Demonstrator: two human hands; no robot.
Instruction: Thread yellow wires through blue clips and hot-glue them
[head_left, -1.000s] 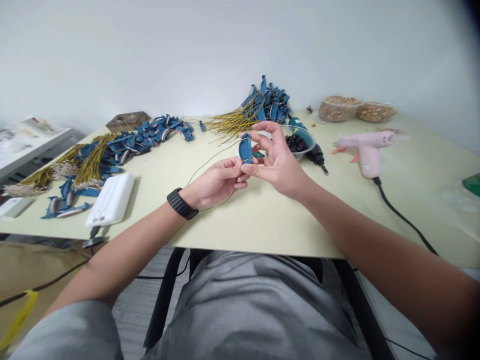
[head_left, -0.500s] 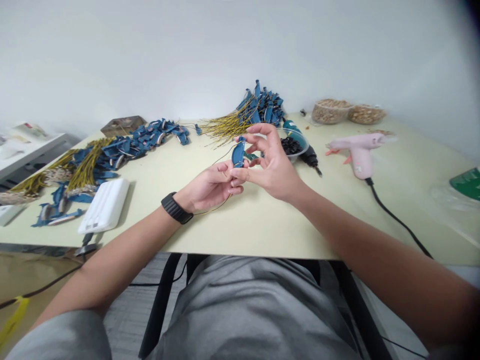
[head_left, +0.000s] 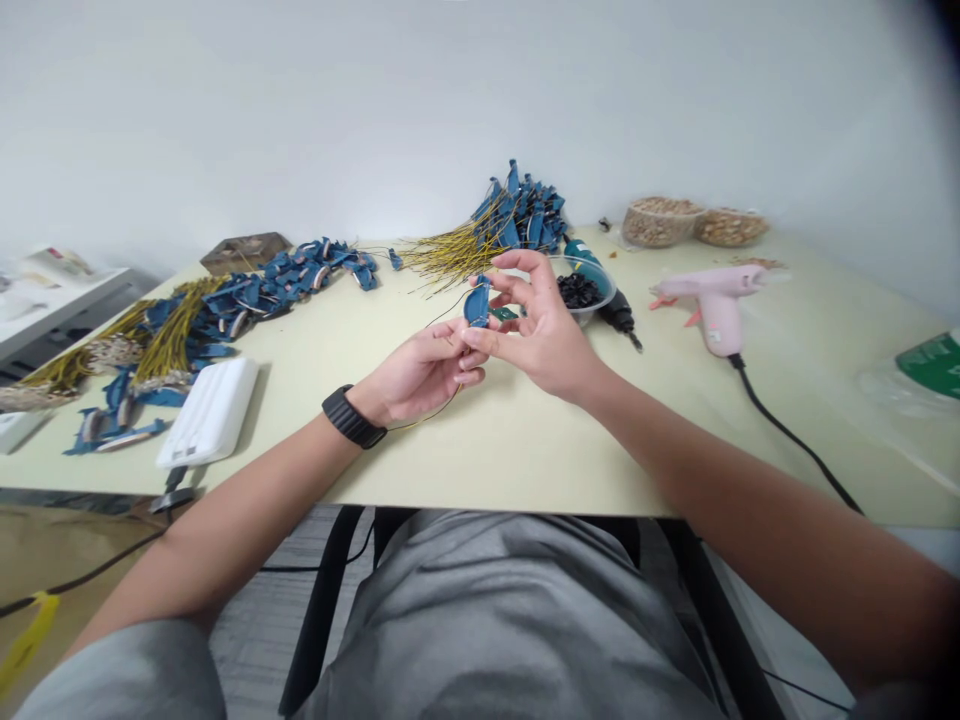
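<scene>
Blue piece (head_left: 476,306): held nearly upright above our tabletop (head_left: 442,468).
Left hand (head_left: 418,378): our fingers nearly closed, pinching its lower end.
Right hand (head_left: 553,342): our fingers arched, gripping it, thumb low, index fingertip near its top.

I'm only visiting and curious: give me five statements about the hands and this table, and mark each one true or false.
1. The left hand and right hand are both at one small blue piece. True.
2. A black wristband is on the right wrist. False: it is on the left wrist.
3. The pink glue gun is to the right of both hands, on the table. True.
4. The clear bowl just beyond the right hand is full of white beads. False: it holds small black pieces.
5. A pile of blue pieces with yellow wires lies near the wall. True.
</scene>
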